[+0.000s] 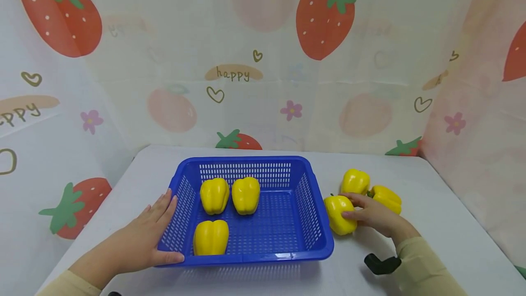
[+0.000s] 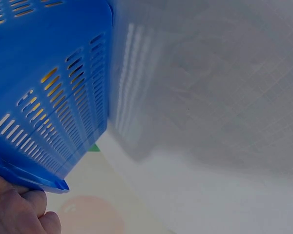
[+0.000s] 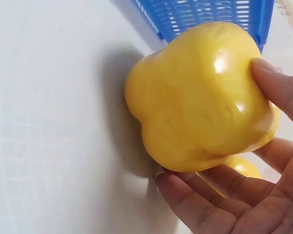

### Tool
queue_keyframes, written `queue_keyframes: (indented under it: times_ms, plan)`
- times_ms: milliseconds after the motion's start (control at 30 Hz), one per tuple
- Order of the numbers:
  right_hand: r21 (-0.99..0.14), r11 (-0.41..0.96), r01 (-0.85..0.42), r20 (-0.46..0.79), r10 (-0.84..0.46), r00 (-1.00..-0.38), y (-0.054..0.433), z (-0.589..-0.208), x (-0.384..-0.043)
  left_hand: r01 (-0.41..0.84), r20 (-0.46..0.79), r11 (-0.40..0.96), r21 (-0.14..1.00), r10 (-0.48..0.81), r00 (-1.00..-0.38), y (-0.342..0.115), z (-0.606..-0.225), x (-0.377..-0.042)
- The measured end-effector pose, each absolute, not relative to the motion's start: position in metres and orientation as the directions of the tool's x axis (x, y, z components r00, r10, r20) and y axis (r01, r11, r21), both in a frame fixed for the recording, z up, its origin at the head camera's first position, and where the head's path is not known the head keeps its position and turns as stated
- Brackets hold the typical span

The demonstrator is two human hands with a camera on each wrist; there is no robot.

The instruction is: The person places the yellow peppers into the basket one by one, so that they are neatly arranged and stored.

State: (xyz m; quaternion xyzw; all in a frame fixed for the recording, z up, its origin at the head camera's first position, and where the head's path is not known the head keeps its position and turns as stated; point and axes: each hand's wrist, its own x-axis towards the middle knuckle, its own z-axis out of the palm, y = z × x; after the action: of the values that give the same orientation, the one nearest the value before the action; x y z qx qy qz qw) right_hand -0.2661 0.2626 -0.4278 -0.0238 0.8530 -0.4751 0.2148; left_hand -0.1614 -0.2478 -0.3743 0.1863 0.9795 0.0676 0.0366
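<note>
A blue plastic basket (image 1: 271,257) with slotted walls stands on the white table. Three yellow bell peppers are inside it: one at back left (image 1: 214,195), one beside that (image 1: 245,195), one at front left (image 1: 211,238). My left hand (image 1: 141,234) rests along the basket's left rim, fingers extended and thumb on the front rim; its fingers (image 2: 17,209) touch the rim in the left wrist view. Right of the basket, my right hand (image 1: 378,214) grips another yellow bell pepper (image 3: 200,97), thumb on one side and fingers on the other. Whether it touches the table is unclear.
Two more yellow bell peppers lie just behind the right hand, one farther back (image 1: 355,181) and one to the right (image 1: 386,198). A strawberry-print sheet (image 1: 263,49) hangs behind the table (image 1: 448,241) and along both sides.
</note>
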Motion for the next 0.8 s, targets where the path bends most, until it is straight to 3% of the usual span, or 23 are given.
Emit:
queue_keyframes:
  times_ms: [800]
  plan:
    - [-0.831,0.523,0.190,-0.350,-0.225,-0.910,0.2630,-0.4270,-0.2676,0.352,-0.076,0.923,0.158,0.366,-0.927,-0.2474,-0.3726,-0.1627]
